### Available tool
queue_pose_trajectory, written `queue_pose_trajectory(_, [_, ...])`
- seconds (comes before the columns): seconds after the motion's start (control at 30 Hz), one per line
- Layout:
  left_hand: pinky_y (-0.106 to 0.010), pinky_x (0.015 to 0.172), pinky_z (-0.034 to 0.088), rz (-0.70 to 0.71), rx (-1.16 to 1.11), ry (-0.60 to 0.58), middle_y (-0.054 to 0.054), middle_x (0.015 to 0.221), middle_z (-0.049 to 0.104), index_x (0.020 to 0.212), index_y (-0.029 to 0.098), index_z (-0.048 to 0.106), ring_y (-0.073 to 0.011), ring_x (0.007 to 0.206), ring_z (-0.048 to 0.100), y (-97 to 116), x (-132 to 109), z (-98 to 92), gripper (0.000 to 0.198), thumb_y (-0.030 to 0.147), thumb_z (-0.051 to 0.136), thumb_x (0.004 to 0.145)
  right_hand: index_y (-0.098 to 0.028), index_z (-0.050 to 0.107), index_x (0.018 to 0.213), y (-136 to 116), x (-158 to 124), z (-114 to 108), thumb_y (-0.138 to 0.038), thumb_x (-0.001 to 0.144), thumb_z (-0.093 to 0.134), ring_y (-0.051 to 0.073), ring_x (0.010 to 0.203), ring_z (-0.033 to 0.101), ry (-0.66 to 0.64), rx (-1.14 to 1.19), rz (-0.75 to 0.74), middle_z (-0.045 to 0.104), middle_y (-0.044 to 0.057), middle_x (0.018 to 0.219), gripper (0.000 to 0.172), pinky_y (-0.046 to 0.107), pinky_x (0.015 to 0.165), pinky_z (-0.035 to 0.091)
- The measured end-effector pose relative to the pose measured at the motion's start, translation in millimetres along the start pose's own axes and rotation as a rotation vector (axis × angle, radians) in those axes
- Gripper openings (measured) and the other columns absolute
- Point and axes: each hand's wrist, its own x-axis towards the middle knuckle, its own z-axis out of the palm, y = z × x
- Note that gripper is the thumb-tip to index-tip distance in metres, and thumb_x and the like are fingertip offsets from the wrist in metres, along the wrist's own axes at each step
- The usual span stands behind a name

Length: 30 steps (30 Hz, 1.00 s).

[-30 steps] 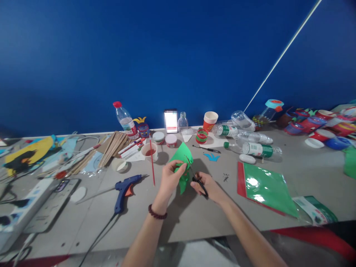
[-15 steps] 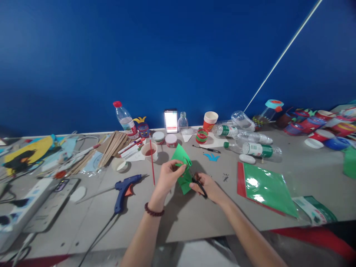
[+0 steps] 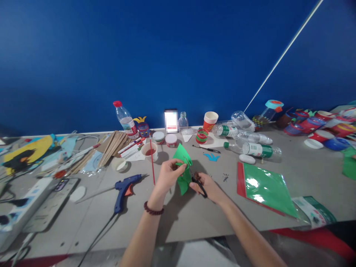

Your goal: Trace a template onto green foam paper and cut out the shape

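Note:
My left hand [image 3: 170, 175] pinches a piece of green paper [image 3: 183, 183] near its middle, above the grey table. The sheet is bent, with a fold standing up at the fingertips. Black-handled scissors [image 3: 199, 186] are in my right hand [image 3: 207, 187], fingers closed round the handles. Their blades point up and left, against the paper's right side; the tips are hard to make out. Beyond the paper lie a blue paper cut-out [image 3: 211, 157] and a black pen [image 3: 207, 149]. A small jar with red and green bands [image 3: 201, 136] stands behind them.
Left of my hands are a blue glue gun [image 3: 122, 193] with its cord, a paper cup [image 3: 150, 152] with a red stick across it, and a power strip [image 3: 23, 207]. To the right lie plastic bottles [image 3: 258, 149] and a packet of green sheets [image 3: 268, 189]. A lit phone [image 3: 171, 121] leans against the blue wall.
The lower part of the green paper has bent and narrowed slightly beside the scissors. Both hands keep nearly the same place and grip.

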Motion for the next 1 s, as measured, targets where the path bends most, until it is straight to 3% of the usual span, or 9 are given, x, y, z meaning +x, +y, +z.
queue_pose_trajectory(0.2, [-0.020, 0.044, 0.037, -0.023, 0.002, 0.030, 0.002, 0.049, 0.057, 0.068, 0.013, 0.067, -0.0094, 0.045, 0.049, 2, 0, 1.0, 0.024, 0.034, 0.076, 0.061, -0.023, 0.041, 0.069, -6, -1, 1, -0.053, 0.072, 0.072, 0.011, 0.049, 0.041, 0.017, -0.055, 0.010, 0.046, -0.007, 0.053, 0.044, 0.024, 0.046, 0.030])
queue_pose_trajectory(1.0, [-0.019, 0.041, 0.037, -0.055, -0.033, 0.080, 0.001, 0.047, 0.057, 0.067, 0.014, 0.068, -0.0101, 0.043, 0.051, 2, 0, 3.1, 0.032, 0.040, 0.080, 0.055, -0.023, 0.040, 0.069, -11, -1, 4, -0.057, 0.063, 0.077, 0.008, 0.040, 0.034, 0.022, 0.086, 0.100, 0.042, -0.010, 0.044, 0.050, 0.021, 0.040, 0.025])
